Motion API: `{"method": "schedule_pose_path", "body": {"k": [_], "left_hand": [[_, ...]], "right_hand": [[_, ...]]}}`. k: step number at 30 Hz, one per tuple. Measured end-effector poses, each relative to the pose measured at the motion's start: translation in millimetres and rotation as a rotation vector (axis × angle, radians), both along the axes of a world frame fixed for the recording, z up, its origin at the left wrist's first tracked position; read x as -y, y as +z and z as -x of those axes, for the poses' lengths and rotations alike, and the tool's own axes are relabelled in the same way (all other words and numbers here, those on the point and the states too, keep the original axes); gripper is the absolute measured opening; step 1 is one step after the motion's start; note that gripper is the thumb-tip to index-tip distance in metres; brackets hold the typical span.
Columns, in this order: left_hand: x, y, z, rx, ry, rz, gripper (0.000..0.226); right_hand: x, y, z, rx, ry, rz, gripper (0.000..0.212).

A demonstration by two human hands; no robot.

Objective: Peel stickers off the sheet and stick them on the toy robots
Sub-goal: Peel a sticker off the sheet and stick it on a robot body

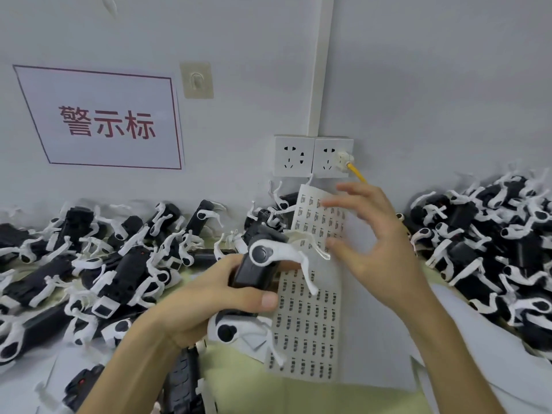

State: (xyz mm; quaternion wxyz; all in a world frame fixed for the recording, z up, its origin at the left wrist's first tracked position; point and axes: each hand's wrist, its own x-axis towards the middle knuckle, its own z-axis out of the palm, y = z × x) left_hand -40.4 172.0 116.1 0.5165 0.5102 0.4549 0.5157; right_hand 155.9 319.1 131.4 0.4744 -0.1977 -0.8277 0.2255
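Two bare hands work over the bench. The left hand [209,297] is closed around a toy robot [259,265], thumb across its smooth black body, which is boxy and tilted with its top away from the person. A round white joint with a dark centre sits on the robot's side, and a curved white arm sweeps from it down to the right. The right hand [376,243] hovers just beside the robot with fingers spread and blurred; thumb and forefinger are bent toward each other, and whether a sticker is pinched between them cannot be told.

Behind and below both hands lies the sticker sheet [307,330], a long pale strip printed with rows of small dark labels, its upper end propped against the wall under a double wall socket [312,156]. It rests on larger white paper over a pale yellow tabletop [268,395].

Heaps of identical black-and-white toy robots lie loose, one pile on the left [98,264] and another on the right [493,240]. A white sign with red characters [104,121] hangs on the wall.
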Motion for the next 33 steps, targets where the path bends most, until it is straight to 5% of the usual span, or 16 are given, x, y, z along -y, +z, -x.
{"method": "schedule_pose_path", "body": {"k": [4, 8, 16, 20, 33], "left_hand": [[1.2, 2.3, -1.3, 0.126, 0.017, -0.05, 0.05], [1.9, -0.6, -1.6, 0.273, 0.131, -0.03, 0.081], [4.3, -1.0, 2.6, 0.335, 0.068, -0.083, 0.091], [4.4, -1.6, 3.9, 0.279, 0.01, -0.125, 0.068], [-2.4, -3.8, 3.8, 0.113, -0.082, -0.226, 0.051]], "right_hand": [[10.0, -1.5, 8.5, 0.045, 0.097, 0.006, 0.025], [14.0, -2.2, 11.6, 0.064, 0.116, 0.109, 0.029], [19.5, -5.2, 19.0, -0.029, 0.171, 0.119, 0.028], [18.9, -8.4, 21.0, -0.04, 0.16, 0.115, 0.026], [10.9, -10.9, 18.5, -0.08, 0.215, 0.141, 0.006]]}}
